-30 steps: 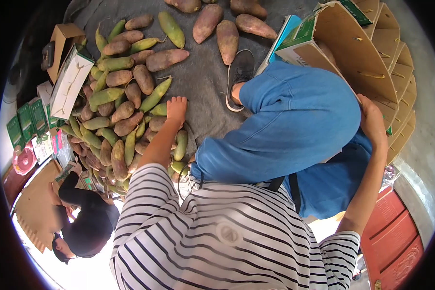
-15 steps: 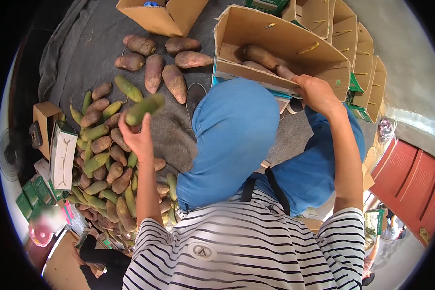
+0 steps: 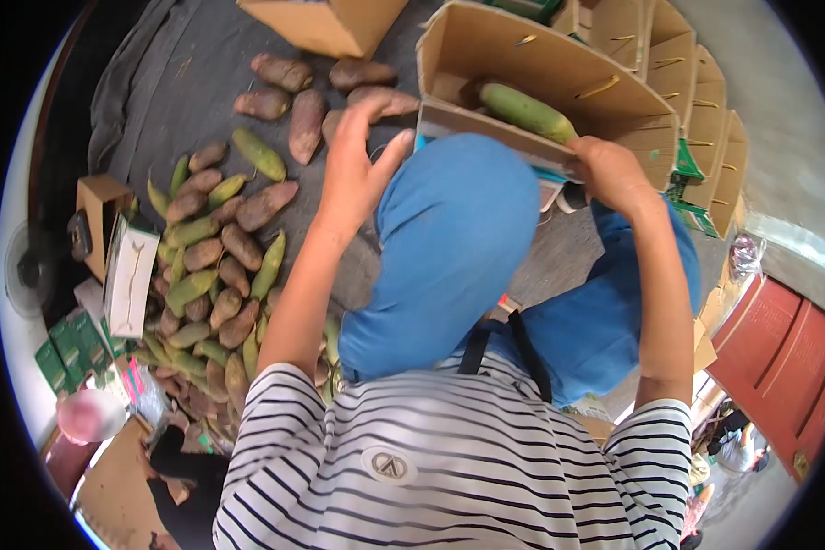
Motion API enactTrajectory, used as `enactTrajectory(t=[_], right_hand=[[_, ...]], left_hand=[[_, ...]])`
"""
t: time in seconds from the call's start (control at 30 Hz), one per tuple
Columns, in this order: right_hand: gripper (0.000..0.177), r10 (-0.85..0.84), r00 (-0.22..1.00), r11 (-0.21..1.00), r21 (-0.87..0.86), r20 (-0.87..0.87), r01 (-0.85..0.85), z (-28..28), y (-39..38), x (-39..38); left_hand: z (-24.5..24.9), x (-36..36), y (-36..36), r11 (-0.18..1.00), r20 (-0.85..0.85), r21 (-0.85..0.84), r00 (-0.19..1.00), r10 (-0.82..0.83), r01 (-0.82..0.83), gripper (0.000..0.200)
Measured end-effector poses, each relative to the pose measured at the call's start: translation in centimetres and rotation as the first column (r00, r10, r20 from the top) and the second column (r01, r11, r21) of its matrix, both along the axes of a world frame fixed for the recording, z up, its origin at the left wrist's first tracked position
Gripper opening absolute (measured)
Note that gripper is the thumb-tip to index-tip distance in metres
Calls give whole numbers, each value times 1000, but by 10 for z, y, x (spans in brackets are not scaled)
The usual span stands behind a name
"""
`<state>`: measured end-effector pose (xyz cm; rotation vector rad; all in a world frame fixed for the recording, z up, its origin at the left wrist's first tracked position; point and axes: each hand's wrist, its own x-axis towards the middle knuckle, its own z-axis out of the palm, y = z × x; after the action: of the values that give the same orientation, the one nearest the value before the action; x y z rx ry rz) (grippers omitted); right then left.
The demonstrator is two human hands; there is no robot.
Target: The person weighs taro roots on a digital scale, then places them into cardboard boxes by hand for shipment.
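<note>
My left hand (image 3: pixel 356 174) is over the dark floor cloth, thumb apart from its fingers, with nothing held. Its fingertips overlap a reddish root vegetable (image 3: pixel 396 101), and another is partly hidden behind the hand. My right hand (image 3: pixel 614 172) grips the near wall of an open cardboard box (image 3: pixel 637 108) at its right part. Inside that box, a long green radish (image 3: pixel 527 112) lies slantwise, one end close to my right fingers. Several reddish-brown roots (image 3: pixel 282 72) are spread on the cloth left of the box.
A large pile of green and brownish roots (image 3: pixel 192 289) covers the floor at left. More open boxes (image 3: pixel 678 73) stand in a row at upper right, and another box (image 3: pixel 339 27) at the top. A white carton (image 3: pixel 130 280) borders the pile. A person in dark clothing (image 3: pixel 188 477) is at lower left.
The green radish has gone from my left hand into the box, above the reddish roots seen there before. My left hand has moved up and right to the loose roots; my right stays at the box.
</note>
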<state>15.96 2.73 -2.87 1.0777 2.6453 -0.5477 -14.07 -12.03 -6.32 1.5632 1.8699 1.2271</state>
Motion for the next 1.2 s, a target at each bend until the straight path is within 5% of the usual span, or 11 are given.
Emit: enactTrajectory(t=[0.1, 0.2, 0.27, 0.37, 0.57, 0.67, 0.7, 0.8, 0.97, 1.03, 1.2], right_hand=[[22, 33, 999, 999, 26, 12, -33, 0, 0, -1], [26, 65, 998, 997, 45, -25, -64, -2, 0, 1], [27, 46, 999, 999, -1, -16, -46, 5, -4, -7], [25, 47, 999, 998, -34, 6, -47, 6, -3, -8], [22, -26, 1000, 997, -78, -5, 25, 2, -2, -9], [22, -17, 1000, 997, -79, -10, 16, 0, 0, -8], [23, -22, 1000, 995, -99, -10, 21, 0, -1, -11], [25, -27, 1000, 993, -114, -15, 25, 4, -2, -10], [25, -17, 1000, 998, -65, -9, 17, 6, 0, -9], [26, -39, 999, 996, -77, 18, 40, 14, -3, -15], [21, -18, 1000, 999, -48, -7, 18, 3, 3, -5]], left_hand=[[-77, -17, -85, 902, -110, -432, 993, -33, -18, 39], [-142, -14, -181, 576, -245, -815, 938, -245, -62, 34], [-164, -7, -231, 302, -174, -953, 876, -450, -34, 33], [-212, 2, -308, 149, -83, -988, 924, -374, -29, 24], [-199, -20, -332, 259, -336, -930, 890, -308, -262, 25], [-197, -41, -326, 379, -496, -858, 753, -433, -347, 31], [-224, -49, -344, 496, -628, -771, 606, -489, -399, 38], [-243, -67, -348, 495, -616, -787, 516, -595, -368, 46], [-260, -80, -345, 322, -438, -899, 649, -622, -298, 47], [-247, -82, -339, 331, -413, -906, 709, -571, -262, 46], [-218, -80, -300, 494, -431, -764, 898, 87, -414, 63]])
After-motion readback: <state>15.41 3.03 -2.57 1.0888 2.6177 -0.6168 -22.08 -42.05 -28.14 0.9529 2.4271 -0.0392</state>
